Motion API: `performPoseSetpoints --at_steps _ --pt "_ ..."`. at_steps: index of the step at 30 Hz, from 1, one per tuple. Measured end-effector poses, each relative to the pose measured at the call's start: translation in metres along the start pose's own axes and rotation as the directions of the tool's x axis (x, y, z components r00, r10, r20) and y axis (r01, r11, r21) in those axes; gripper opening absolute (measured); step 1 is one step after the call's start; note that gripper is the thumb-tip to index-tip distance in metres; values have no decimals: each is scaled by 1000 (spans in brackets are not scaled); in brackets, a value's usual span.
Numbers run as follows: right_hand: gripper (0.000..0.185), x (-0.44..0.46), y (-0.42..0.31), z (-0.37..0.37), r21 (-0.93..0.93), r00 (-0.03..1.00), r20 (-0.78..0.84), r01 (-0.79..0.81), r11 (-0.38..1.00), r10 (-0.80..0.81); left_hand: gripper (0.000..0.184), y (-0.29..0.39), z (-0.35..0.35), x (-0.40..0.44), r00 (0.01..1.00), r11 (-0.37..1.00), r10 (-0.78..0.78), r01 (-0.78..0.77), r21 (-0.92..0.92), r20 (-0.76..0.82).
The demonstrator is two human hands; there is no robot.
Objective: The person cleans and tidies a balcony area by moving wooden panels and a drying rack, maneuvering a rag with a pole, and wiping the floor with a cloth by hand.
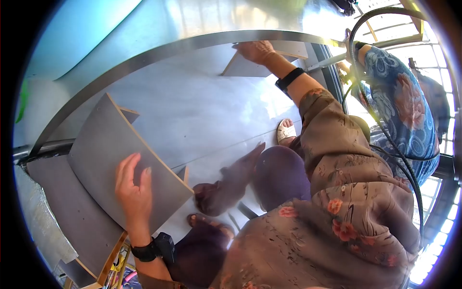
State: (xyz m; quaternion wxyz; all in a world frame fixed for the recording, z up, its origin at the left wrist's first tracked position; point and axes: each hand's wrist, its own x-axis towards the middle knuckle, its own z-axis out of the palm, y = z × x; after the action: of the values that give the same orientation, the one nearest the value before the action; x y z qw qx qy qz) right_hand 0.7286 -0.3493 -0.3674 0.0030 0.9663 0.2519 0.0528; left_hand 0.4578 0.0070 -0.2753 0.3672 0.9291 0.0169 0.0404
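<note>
Head view: your left hand (pixel 134 198), fingers loosely parted, nothing held, before grey panel (pixel 98 144) at left; your right hand (pixel 256 51) by far panel (pixel 248 68), under table (pixel 192 41) edge, grip unclear. Panels perhaps placed as table supports.

My brown top (pixel 298 241) carries orange-red flowers, my trousers (pixel 281 173) are purple, my wristbands (pixel 289 79) black. The board (pixel 96 144) is grey, tan-edged; a blue garment (pixel 409 96) bears pale swirls and a pinkish flower.
</note>
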Motion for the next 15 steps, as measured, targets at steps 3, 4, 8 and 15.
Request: performPoseSetpoints --at_steps 3,4,8,15 --pt "15 -12 26 -12 -4 997 -46 64 998 -64 28 0 1 3 1000 1000 17 -17 2 9" --pt "15 -18 39 -12 -11 997 -46 61 998 -62 29 0 2 4 999 999 32 -32 12 16" --pt "16 -29 71 -14 -19 997 -56 46 999 -47 29 -6 2 4 999 999 45 -46 24 29" --pt "18 -43 105 -3 -128 999 -39 30 991 -35 27 -29 -9 -5 999 996 27 -24 84 -35"
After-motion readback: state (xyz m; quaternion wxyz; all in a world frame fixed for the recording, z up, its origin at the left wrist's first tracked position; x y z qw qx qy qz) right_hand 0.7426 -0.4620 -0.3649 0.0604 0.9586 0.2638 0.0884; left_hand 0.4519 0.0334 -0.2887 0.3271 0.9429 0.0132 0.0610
